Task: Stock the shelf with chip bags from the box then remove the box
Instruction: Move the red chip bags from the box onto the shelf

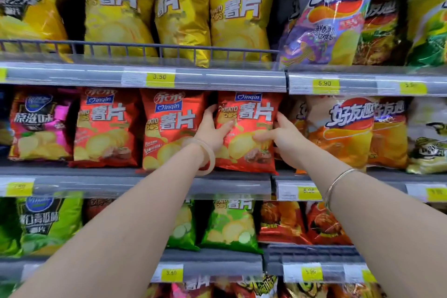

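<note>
A red chip bag [249, 123] stands upright on the middle shelf [145, 182], at the right end of a row of matching red bags [169, 128]. My left hand [214, 129] grips its left edge, thumb across the front. My right hand [281, 136] holds its right edge, fingers spread over the lower front. Both forearms reach up from below, each with a bracelet on the wrist. The box is not in view.
Yellow chip bags [239, 12] fill the top shelf behind a wire rail [145, 47]. Orange bags [343, 133] stand right of the held bag, green bags [229, 225] and dark red bags on the shelf below. Yellow price tags line the shelf edges.
</note>
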Available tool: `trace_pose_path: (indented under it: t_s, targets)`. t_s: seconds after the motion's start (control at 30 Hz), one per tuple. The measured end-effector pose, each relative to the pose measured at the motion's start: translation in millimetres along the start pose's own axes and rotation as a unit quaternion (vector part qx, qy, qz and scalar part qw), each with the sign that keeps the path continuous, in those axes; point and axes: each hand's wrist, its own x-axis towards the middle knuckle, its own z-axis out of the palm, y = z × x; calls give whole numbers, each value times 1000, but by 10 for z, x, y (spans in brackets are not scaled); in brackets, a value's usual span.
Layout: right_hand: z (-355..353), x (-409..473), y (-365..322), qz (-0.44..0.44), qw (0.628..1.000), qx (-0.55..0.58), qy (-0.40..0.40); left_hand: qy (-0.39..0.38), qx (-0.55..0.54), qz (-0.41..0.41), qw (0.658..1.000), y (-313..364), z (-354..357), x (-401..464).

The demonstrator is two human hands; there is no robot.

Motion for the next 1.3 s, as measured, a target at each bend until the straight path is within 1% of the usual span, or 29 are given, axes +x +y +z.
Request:
trace_pose_path:
  t_s: [0.13,0.2,0.3,0.4,0.47,0.53,0.6,0.77,0.83,0.9,0.93,0.97,1.0,1.03,1.07,1.1,1.13,1.17,1.2,1.23,1.3]
  targets:
    - [-16,61,91,-20,999,1,-31,-10,-64,0,998,-79,-6,19]
    - [-35,75,123,-26,999,-18,-31,-20,-62,7,998,-104,-11,10]
    - [-57,109,172,-30,999,-31,-30,-56,-46,8,997,-128,-39,-28]
    - [-54,144,195,-41,998,-44,-29,-136,27,-5,990,-134,-94,-42]
    - [-60,158,186,-56,996,-73,-13,-163,59,-17,985,-111,-87,-71]
    - [-70,161,189,-67,994,-81,-1,-139,66,-17,988,-99,-48,-88]
    - [-69,142,206,-64,995,-76,-6,-121,81,-21,989,-111,-21,-82]
    - [-23,142,332,-10,999,-51,-15,-117,140,-45,982,-180,-5,-85]
    - [0,131,348,7,1000,-27,-4,-119,159,-51,979,-176,-16,-97]
    - [21,118,318,8,999,-22,28,-111,134,-47,984,-164,-43,-114]
    - [34,110,299,0,998,-34,58,-93,103,-40,990,-159,-68,-132]
    - [42,110,285,-17,995,-44,90,-59,80,-16,995,-153,-101,-162]
    - [47,112,283,-38,990,-50,123,-8,78,25,997,-149,-141,-203]
    - [57,119,291,-58,985,-60,152,56,106,76,990,-139,-188,-252]
    - [88,118,293,-74,979,-75,173,127,156,125,972,-145,-261,-288]
    - [129,118,301,-84,975,-90,188,194,210,162,945,-155,-332,-315]
    - [178,120,318,-86,972,-104,195,248,255,177,917,-176,-414,-322]
    - [227,123,329,-82,970,-119,198,290,287,170,897,-200,-491,-315]
    - [282,123,335,-73,968,-131,199,315,299,140,890,-228,-570,-298]
    - [316,122,339,-66,968,-136,199,327,295,99,892,-244,-632,-282]
    - [359,138,354,-62,969,-132,199,319,253,15,913,-287,-755,-261]
